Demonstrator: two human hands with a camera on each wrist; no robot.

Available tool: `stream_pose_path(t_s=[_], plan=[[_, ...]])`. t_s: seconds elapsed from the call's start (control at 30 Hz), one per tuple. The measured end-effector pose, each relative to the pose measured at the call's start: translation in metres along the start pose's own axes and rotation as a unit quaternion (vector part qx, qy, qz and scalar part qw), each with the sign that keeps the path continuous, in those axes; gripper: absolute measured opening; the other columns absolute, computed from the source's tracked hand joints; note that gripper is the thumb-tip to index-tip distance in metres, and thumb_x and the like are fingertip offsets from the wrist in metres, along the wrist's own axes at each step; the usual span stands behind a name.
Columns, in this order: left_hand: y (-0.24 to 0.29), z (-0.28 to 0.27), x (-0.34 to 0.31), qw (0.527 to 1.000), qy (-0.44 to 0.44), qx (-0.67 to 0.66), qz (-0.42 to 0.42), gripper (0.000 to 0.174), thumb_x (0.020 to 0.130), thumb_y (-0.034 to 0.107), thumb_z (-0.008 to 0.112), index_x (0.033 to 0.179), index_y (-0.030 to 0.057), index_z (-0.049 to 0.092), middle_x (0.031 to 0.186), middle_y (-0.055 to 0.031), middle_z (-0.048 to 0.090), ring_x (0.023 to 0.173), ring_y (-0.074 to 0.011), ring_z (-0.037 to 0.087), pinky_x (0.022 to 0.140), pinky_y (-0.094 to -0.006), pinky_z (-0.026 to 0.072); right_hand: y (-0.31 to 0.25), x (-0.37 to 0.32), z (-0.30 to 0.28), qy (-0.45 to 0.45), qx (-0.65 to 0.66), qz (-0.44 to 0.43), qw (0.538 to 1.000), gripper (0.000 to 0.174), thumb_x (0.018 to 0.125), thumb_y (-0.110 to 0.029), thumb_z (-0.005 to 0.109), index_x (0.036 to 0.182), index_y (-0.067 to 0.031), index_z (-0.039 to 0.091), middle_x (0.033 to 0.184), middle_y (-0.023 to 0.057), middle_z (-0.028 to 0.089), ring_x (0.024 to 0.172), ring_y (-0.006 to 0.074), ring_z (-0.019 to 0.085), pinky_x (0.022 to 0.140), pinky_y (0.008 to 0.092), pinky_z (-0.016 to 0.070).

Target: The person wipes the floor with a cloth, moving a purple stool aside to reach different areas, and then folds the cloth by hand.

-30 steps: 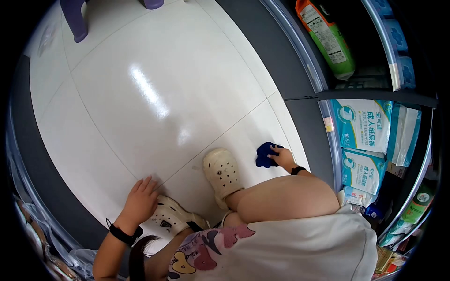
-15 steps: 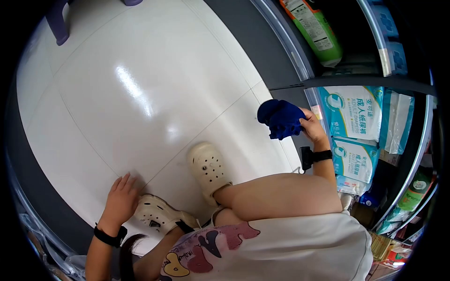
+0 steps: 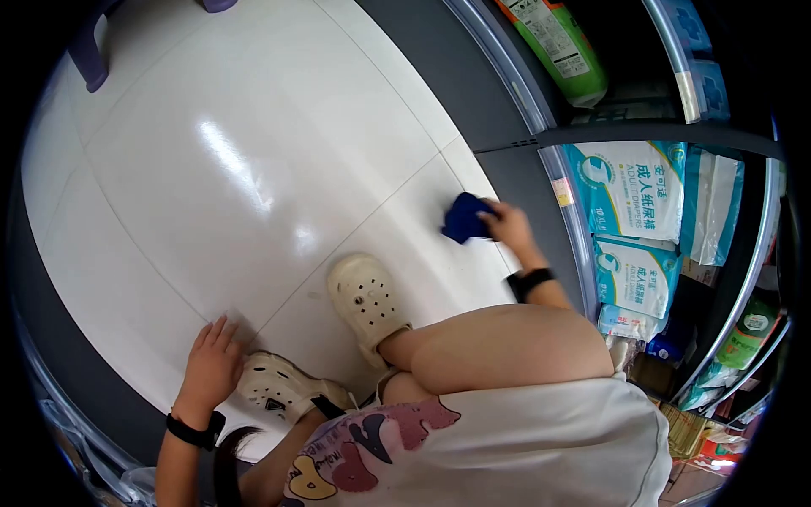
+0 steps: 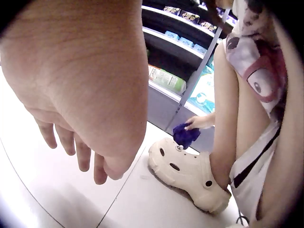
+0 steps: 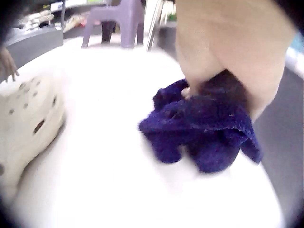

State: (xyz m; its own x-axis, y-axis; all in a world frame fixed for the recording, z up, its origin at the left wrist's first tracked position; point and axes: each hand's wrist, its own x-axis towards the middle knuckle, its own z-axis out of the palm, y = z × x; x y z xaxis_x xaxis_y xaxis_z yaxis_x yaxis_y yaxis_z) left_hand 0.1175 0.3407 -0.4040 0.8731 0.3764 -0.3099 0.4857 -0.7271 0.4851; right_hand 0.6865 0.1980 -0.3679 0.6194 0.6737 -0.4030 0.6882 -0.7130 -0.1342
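Note:
A crumpled dark blue cloth [image 3: 465,220] is in the grip of my right hand [image 3: 510,226], low over the white floor to the right of the shoes. The right wrist view shows the fuzzy cloth [image 5: 204,135] bunched under that hand [image 5: 228,52], its folds hanging down and its fingers mostly hidden. My left hand [image 3: 213,362], fingers extended and holding nothing, is beside the cream clog [image 3: 287,384] on the left foot. In the left wrist view its palm [image 4: 80,90] fills the upper left.
Grey shelving [image 3: 511,182] runs along the right with packs of adult diapers [image 3: 625,190] and a green pack [image 3: 566,63]. The other cream clog [image 3: 367,300] stands between the hands. A purple stool [image 5: 116,21] is farther off on the tiles [image 3: 253,211].
My right hand raised the cloth off the floor toward the shelf, where it hung spread out, then brought it back down and left, bunched smaller. The left hand stays beside the clog.

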Motion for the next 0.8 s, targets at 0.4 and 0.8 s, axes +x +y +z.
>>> stream_pose_path(t_s=[0.4, 0.8], plan=[[-0.007, -0.004, 0.009, 1.0, -0.017, -0.01, -0.003, 0.024, 0.077, 0.013, 0.065, 0.097, 0.0009, 0.067, 0.13, -0.0176, 0.056, 0.132, -0.0354, 0.043, 0.111, -0.0483, 0.0327, 0.072, -0.018, -0.028, 0.053, 0.669, 0.096, 0.735, 0.026, 0.094, -0.012, 0.061, 0.118, -0.001, 0.063, 0.102, 0.005, 0.068, 0.09, 0.0135, 0.064, 0.083, 0.0297, 0.0516], [-0.015, -0.003, 0.027, 0.999, -0.023, -0.012, 0.037, 0.026, 0.076, 0.011, 0.068, 0.1, 0.0039, 0.066, 0.13, -0.0151, 0.056, 0.131, -0.0343, 0.044, 0.111, -0.0466, 0.0339, 0.08, -0.04, -0.041, -0.06, 0.148, 0.145, 0.976, 0.03, 0.093, -0.012, 0.063, 0.119, 0.0024, 0.061, 0.101, 0.0065, 0.069, 0.086, 0.0128, 0.065, 0.078, 0.0277, 0.0532]])
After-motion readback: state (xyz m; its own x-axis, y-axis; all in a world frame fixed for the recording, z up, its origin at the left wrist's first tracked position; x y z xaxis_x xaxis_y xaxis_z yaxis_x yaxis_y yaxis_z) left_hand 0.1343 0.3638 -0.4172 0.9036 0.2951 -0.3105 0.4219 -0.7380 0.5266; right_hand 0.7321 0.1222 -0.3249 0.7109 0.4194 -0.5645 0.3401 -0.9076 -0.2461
